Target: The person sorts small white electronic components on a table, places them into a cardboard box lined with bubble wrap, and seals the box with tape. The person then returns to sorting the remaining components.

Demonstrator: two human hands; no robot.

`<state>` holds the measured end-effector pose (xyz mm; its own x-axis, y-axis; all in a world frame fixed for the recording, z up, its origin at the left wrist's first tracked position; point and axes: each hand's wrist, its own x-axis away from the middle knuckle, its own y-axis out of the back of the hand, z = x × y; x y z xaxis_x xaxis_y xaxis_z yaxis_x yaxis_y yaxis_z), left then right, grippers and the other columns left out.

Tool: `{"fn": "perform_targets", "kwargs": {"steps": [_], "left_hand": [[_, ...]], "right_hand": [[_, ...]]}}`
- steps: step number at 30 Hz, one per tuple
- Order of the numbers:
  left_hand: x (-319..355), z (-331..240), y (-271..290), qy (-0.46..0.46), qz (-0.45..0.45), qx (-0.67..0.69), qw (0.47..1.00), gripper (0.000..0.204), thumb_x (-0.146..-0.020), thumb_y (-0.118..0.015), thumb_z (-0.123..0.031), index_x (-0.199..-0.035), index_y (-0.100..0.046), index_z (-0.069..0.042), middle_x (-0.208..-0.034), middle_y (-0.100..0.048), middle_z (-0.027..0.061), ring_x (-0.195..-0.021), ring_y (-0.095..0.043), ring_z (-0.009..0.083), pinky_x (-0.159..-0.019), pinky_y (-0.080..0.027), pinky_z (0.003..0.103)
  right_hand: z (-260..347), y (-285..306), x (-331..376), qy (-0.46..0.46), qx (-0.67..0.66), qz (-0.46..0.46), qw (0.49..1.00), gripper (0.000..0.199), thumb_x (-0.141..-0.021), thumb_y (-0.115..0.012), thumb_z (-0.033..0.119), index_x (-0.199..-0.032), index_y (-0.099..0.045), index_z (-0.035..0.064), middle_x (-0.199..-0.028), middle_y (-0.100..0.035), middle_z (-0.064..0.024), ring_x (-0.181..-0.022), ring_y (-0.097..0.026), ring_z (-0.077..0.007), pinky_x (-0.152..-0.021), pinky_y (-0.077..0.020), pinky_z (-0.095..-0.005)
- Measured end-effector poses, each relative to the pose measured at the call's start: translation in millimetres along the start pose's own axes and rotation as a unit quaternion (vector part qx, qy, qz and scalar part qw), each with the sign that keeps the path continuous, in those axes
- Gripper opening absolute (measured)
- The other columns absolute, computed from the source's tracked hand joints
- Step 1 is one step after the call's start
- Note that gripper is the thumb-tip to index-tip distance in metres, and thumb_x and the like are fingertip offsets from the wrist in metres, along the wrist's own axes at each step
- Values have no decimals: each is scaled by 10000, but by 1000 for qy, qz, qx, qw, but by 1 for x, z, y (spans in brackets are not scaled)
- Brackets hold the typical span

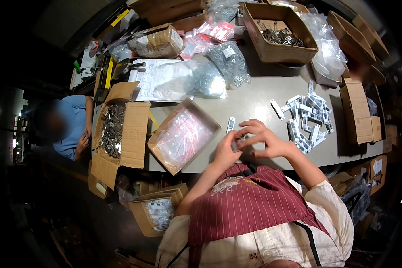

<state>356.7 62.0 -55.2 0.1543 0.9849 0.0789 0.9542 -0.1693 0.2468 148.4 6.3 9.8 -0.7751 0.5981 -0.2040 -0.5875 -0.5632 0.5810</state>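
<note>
Both hands met at the near edge of the bench (254, 96): the left hand (225, 152) and right hand (265, 138) pinched one small packet (237, 144) between their fingertips (contents too small to tell). Right of them lay a heap of white packets (309, 117); farther left, a shallow carton of bagged parts (183, 135).

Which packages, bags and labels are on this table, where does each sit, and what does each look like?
Open cardboard box: far side, brown, holding dark metal parts.
Clear bags: table middle, shiny, filled with grey pieces.
Shallow box: left of the hands, holding clear packets with red print.
Small packets: right pile, white with dark marks.
Box of metal parts: left table edge, flaps open.
</note>
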Motion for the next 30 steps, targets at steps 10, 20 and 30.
{"fn": "perform_targets", "kwargs": {"steps": [10,20,30], "left_hand": [[42,10,27,5,-123,45,991,263,-833,-743,-23,-1060,-609,-11,-800,-570,6,-755,-548,95,-712,-452,251],[44,6,26,69,-182,273,942,254,-851,-700,-99,-1080,-602,-50,-853,-569,-10,-786,-541,86,-713,-421,229],[41,4,65,13,-270,355,895,198,-860,-644,-74,-1046,-605,-19,-833,-565,12,-792,-549,111,-749,-437,250]], "right_hand": [[-87,-51,-39,46,233,-35,971,477,-724,-648,22,-1200,-631,49,-1246,-611,-128,-1202,-549,-336,-1035,-418,-436],[-55,-84,-23,115,166,5,979,358,-751,-705,136,-1082,-590,62,-1277,-541,-141,-1258,-477,-347,-1078,-361,-511],[-68,-71,-8,83,255,-26,963,569,-565,-814,165,-1071,-576,54,-1337,-494,-177,-1336,-399,-387,-1156,-264,-573]]}}
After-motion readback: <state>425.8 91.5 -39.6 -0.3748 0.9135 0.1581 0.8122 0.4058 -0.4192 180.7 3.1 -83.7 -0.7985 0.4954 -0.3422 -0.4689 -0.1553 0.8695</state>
